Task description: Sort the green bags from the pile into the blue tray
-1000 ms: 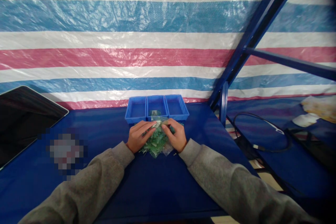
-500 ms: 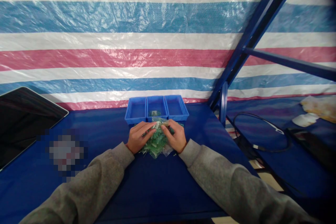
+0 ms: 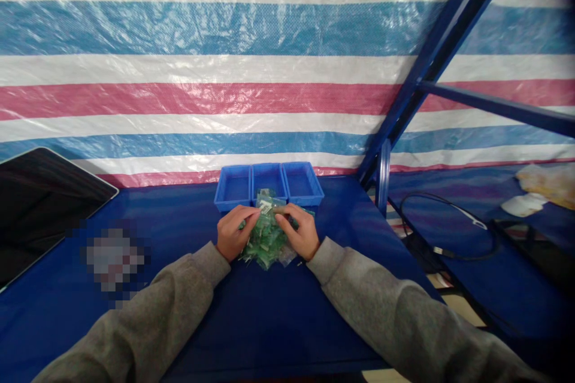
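Observation:
A pile of small clear-and-green plastic bags [image 3: 266, 246] lies on the blue table in front of the trays. Over its far side, a small clear plastic bag [image 3: 266, 206] with a whitish piece showing is held up between my hands. My left hand [image 3: 233, 232] is closed, thumb and fingertips pinching the left edge of this bag. On the other side my right hand [image 3: 300, 231] pinches its right edge between thumb and bent fingers. What exactly is inside the bag is too small to make out.
Three blue trays [image 3: 233, 187] stand side by side behind the pile; the middle one has a greenish packet at its front. A dark screen [image 3: 45, 209] and a pixelated patch are at left. A blue metal frame [image 3: 381, 173] and a black cable [image 3: 449, 254] are at right.
My left fingers have drawn together and shifted slightly left, uncovering more of the bag. My right hand has barely moved.

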Motion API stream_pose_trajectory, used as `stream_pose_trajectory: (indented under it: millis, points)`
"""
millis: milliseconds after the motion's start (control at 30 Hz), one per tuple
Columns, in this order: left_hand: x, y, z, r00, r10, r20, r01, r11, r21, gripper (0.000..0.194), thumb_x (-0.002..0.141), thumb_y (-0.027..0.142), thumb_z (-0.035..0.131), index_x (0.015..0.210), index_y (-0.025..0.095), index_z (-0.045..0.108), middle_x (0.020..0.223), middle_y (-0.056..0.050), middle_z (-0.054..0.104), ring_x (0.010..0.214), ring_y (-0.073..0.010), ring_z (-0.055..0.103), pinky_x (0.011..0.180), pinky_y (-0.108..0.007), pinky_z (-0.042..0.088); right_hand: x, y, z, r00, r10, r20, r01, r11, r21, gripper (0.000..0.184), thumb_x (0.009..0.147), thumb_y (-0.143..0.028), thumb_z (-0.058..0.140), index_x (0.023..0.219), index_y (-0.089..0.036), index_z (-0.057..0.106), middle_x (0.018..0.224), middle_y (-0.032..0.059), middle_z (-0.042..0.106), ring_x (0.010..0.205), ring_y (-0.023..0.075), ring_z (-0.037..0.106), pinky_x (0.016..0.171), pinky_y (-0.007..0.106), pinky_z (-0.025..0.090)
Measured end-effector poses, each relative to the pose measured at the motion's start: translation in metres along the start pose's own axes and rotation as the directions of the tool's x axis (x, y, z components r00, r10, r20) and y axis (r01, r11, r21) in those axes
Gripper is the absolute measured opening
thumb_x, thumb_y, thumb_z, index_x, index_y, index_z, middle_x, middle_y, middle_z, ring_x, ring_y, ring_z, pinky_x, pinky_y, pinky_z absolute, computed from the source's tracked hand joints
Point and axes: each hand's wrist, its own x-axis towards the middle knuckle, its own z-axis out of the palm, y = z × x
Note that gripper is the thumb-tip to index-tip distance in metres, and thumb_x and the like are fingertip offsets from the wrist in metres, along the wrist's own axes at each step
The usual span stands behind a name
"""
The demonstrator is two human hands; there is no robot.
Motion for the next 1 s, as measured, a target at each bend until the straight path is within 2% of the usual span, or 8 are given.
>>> stream_pose_trajectory:
  millis: [133,300,433,600,800,900,1000]
  points:
    - [0.002,-0.001,-0.001,0.995,-0.086,-0.049,0.088,0.996,0.034,0.012,0.084,0.019,0.055,0.089,0.017,0.066,0.083,-0.004,0.068,0.074,-0.0134,0.062,0.074,-0.027,0.049,-0.001,0.001,0.001,1.000,0.011,-0.009,-0.011,1.000,0.027,0.020,0.088,-0.030,0.047,0.090,-0.019,0.063,0.078,0.0036,0.062,0.071,0.0156,0.057,0.069,0.028,0.045]
    - [0.004,-0.003,0.000,0.993,-0.114,0.008,0.114,0.993,0.017,0.015,0.085,0.020,0.054,0.095,0.018,0.066,0.088,-0.004,0.068,0.080,-0.0138,0.063,0.078,-0.027,0.049,-0.002,0.007,0.004,0.990,0.137,-0.040,-0.134,0.989,0.069,0.020,0.087,-0.033,0.049,0.090,-0.020,0.064,0.072,0.0017,0.065,0.067,0.0160,0.061,0.068,0.028,0.047]
    - [0.004,-0.003,0.001,0.992,-0.112,0.056,0.110,0.993,0.033,0.020,0.086,0.023,0.053,0.102,0.019,0.064,0.090,-0.004,0.068,0.078,-0.0136,0.062,0.077,-0.027,0.049,0.000,0.013,0.008,0.956,0.282,-0.082,-0.252,0.932,0.261,0.022,0.085,-0.037,0.051,0.093,-0.020,0.062,0.065,0.0003,0.065,0.057,0.0149,0.061,0.062,0.028,0.049]
    - [0.003,-0.004,0.003,0.992,-0.118,0.052,0.115,0.992,0.043,0.023,0.085,0.025,0.054,0.106,0.018,0.061,0.087,-0.003,0.068,0.076,-0.0132,0.063,0.077,-0.026,0.051,0.003,0.017,0.011,0.911,0.402,-0.092,-0.317,0.825,0.468,0.027,0.080,-0.041,0.057,0.095,-0.018,0.059,0.059,-0.0009,0.064,0.050,0.0145,0.060,0.053,0.026,0.049]
    - [0.004,-0.004,0.004,0.990,-0.117,0.073,0.115,0.993,0.032,0.028,0.083,0.025,0.058,0.110,0.018,0.059,0.091,-0.003,0.069,0.085,-0.0157,0.065,0.085,-0.030,0.050,0.005,0.017,0.011,0.890,0.451,-0.071,-0.345,0.766,0.543,0.028,0.080,-0.041,0.059,0.097,-0.019,0.056,0.056,-0.0019,0.063,0.048,0.0137,0.059,0.051,0.025,0.047]
    - [0.004,-0.005,0.003,0.992,-0.086,0.092,0.084,0.996,0.032,0.029,0.082,0.026,0.060,0.110,0.018,0.059,0.093,-0.004,0.069,0.084,-0.0158,0.065,0.083,-0.030,0.051,0.006,0.015,0.010,0.889,0.453,-0.057,-0.343,0.744,0.573,0.030,0.079,-0.039,0.059,0.101,-0.020,0.053,0.054,-0.0031,0.062,0.047,0.0137,0.059,0.051,0.025,0.047]
    - [0.004,-0.006,0.004,0.993,-0.071,0.090,0.068,0.997,0.037,0.021,0.081,0.026,0.060,0.100,0.019,0.063,0.093,-0.004,0.069,0.081,-0.0153,0.065,0.079,-0.029,0.052,0.006,0.014,0.010,0.892,0.449,-0.052,-0.338,0.738,0.584,0.027,0.079,-0.038,0.060,0.098,-0.021,0.051,0.056,-0.0033,0.063,0.048,0.0142,0.060,0.051,0.026,0.048]
